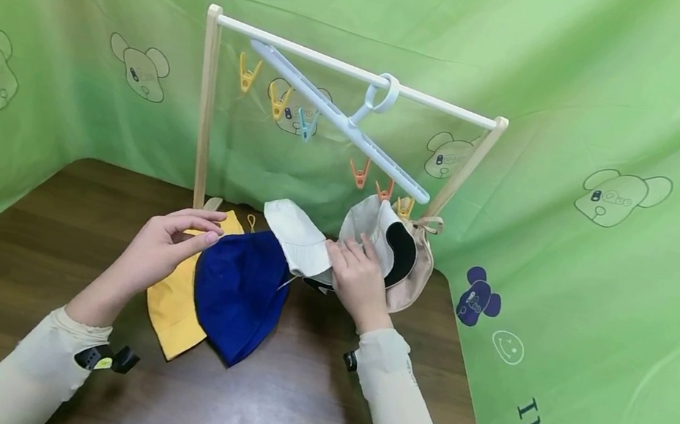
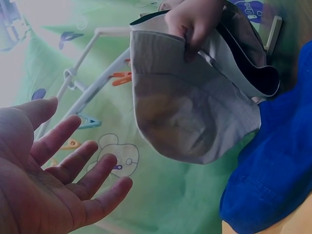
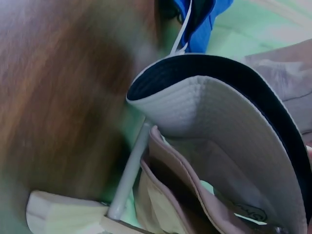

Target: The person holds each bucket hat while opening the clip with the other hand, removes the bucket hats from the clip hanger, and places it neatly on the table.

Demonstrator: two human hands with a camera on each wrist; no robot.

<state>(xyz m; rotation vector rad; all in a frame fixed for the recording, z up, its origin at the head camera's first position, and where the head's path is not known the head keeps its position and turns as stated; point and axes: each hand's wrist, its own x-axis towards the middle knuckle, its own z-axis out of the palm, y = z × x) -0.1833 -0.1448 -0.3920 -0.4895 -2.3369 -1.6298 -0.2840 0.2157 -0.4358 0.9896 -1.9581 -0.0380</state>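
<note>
My right hand point(image 1: 358, 282) pinches a light grey bucket hat point(image 1: 296, 238) with a dark inside. In the left wrist view the thumb and fingers of that hand point(image 2: 197, 22) grip the edge of the grey hat point(image 2: 170, 97). The right wrist view shows the dark inside along the brim point(image 3: 204, 92). My left hand point(image 1: 171, 241) is held empty over the yellow hat point(image 1: 173, 312) and beside the dark blue hat point(image 1: 237, 292), fingers spread in its wrist view. Behind the grey hat, a beige hat point(image 1: 417, 272) with a tie bow is partly hidden.
A pale blue hanger point(image 1: 329, 110) hangs tilted from the white rod point(image 1: 312, 52) of a wooden-legged rack. Several clips dangle from it, including a yellow clip point(image 1: 247, 73) and an orange clip point(image 1: 358, 173). Green printed cloth point(image 1: 635, 288) surrounds the brown table point(image 1: 297, 398).
</note>
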